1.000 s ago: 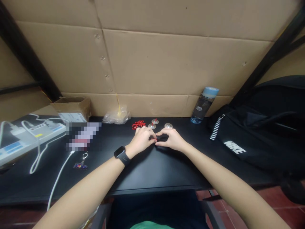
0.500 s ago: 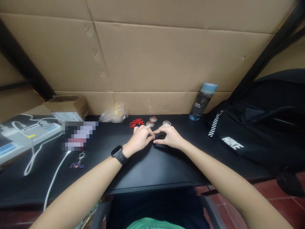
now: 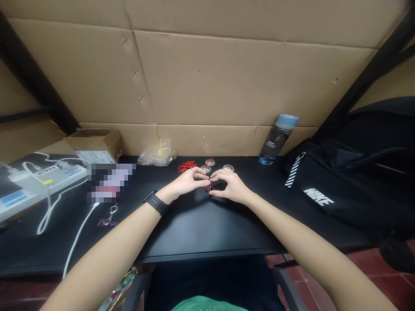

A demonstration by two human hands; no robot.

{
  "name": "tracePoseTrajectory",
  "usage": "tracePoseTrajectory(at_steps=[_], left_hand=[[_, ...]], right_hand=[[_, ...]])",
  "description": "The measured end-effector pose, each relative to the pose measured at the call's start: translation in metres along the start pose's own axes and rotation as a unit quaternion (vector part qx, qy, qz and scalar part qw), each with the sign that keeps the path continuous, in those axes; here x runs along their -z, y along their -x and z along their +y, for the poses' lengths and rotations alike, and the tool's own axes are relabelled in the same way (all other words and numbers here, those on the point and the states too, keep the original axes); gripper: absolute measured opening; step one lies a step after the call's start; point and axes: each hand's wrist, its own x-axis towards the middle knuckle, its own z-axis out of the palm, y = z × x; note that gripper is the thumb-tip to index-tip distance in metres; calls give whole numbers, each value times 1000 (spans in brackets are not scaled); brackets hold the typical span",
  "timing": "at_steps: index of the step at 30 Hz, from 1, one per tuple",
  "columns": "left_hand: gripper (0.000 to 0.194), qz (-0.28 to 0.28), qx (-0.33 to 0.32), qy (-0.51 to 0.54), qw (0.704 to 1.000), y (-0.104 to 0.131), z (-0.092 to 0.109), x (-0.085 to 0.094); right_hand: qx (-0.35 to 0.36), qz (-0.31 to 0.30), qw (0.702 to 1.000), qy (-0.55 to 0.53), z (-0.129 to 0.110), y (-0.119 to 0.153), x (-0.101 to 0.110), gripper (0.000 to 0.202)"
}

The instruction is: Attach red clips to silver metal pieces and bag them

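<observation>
Over the black table, my right hand [image 3: 231, 185] grips a clear suction cup [image 3: 210, 185], seen nearly edge-on, between thumb and fingers. A small red hook [image 3: 208, 187] shows at the left side of that cup. My left hand [image 3: 191, 180], with a black watch at its wrist, has its thumb and fingertips at the red hook; the exact contact is partly hidden. Just beyond my hands lie a pile of red hooks [image 3: 187, 166], two clear suction cups with red hooks [image 3: 210, 162], and another clear suction cup [image 3: 228, 167].
A water bottle [image 3: 275, 140] stands at the back right, beside a black backpack [image 3: 343, 181]. To the left are a plastic bag [image 3: 155, 155], a cardboard box [image 3: 97, 144], a white power strip [image 3: 61, 185] with cables, and a keychain [image 3: 107, 222]. Cardboard [image 3: 207, 86] walls the back.
My left hand has shifted slightly left and its fingers have loosened apart, bringing the red hook into view. My right hand keeps the suction cup in nearly the same place.
</observation>
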Motion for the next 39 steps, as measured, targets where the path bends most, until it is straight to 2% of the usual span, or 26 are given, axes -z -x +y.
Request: tracePoseTrajectory(at_steps=[5,19,24,26,29,31,36,39], left_hand=[[55,-47,-38,2,998,0,-7,-2],[61,-40,-61,-45,996,1,-6,-5],[65,-52,-70,-53,995,2,-4,-4],[68,-56,-80,-53,994,2,-3,-4],[71,-62,-91,-39,993,3,-2,-5],[72,-66,-94,-24,993,3,-2,-5],[73,-80,-115,-18,990,4,-3,-7],[72,-70,-135,-44,987,5,-4,-10]], right_hand=[[-1,11,1000,19,2,1,1,33],[10,-20,999,44,1,1,6,33],[2,-49,997,65,3,2,16,46],[-12,-42,996,82,8,4,18,41],[-23,-39,995,89,14,6,16,18],[-27,-41,995,81,15,6,13,9],[-31,-39,997,60,13,5,6,6],[-33,-34,996,69,11,6,4,8]])
